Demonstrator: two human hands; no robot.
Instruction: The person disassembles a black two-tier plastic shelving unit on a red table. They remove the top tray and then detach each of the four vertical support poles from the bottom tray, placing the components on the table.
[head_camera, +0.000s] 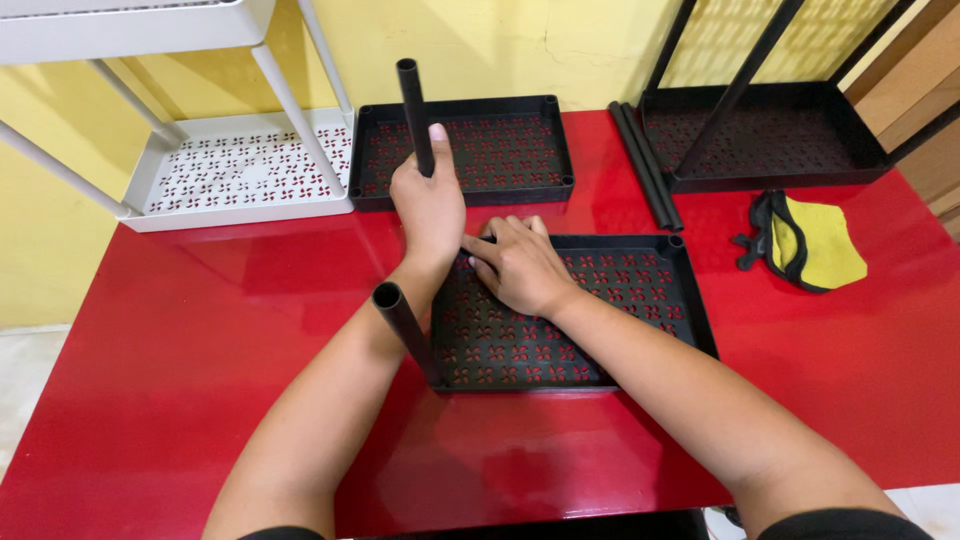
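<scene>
Glossy red table, seemingly yellow wall.

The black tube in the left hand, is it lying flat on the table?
No, the left hand holds the black tube upright at the far left corner of the near black tray.

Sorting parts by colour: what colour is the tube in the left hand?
Black tube, gripped by the left hand; head view.

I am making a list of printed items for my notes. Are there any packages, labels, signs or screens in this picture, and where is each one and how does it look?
None are in view: no package, label, sign or screen. The red table bears only perforated black trays, black tubes, a white shelf rack and a yellow-and-black cloth item.
</scene>
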